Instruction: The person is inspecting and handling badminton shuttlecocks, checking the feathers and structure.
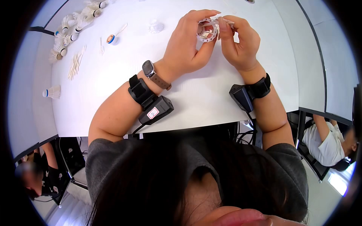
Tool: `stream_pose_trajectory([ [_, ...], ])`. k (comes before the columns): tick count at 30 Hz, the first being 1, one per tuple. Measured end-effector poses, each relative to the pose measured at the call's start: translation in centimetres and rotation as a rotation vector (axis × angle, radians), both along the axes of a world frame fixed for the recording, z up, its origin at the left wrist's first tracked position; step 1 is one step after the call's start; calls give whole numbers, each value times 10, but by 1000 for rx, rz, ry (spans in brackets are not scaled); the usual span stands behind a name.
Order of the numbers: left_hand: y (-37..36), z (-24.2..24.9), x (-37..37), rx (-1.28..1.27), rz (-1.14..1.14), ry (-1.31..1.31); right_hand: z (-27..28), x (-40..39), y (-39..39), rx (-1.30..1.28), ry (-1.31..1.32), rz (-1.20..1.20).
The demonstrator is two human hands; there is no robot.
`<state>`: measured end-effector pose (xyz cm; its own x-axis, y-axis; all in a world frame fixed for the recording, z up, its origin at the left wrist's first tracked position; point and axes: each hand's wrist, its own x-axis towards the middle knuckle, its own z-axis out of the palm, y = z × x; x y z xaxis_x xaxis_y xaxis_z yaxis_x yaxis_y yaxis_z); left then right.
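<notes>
My left hand curls around a whitish ring with small holes around its rim, thumb and fingers on its outer side. Thin pale strips show inside the ring's opening. At the ring's right side, my right hand is closed in a pinch on a slim white piece, which looks like a feather; the fingertips partly cover it. Both hands are close together above the far part of the white table.
Several shuttlecocks lie along the table's left side, with a single one lower down. Loose feathers, a blue-banded cork base and a small clear object lie closer in. People sit beyond both side panels.
</notes>
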<state>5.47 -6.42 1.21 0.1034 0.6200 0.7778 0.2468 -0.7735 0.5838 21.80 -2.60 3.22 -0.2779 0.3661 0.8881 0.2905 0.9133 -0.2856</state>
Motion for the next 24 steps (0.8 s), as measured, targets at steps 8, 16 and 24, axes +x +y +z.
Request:
stream_pose_trajectory([
  [8, -1, -1, -1, -36, -32, -14, 2, -4, -7, -63, 51, 38],
  [16, -1, 0, 1, -20, -6, -52, 4, -2, -8, -61, -16, 8],
  [24, 6, 1, -5, 223, 145, 120, 4, -3, -10, -213, -28, 47],
])
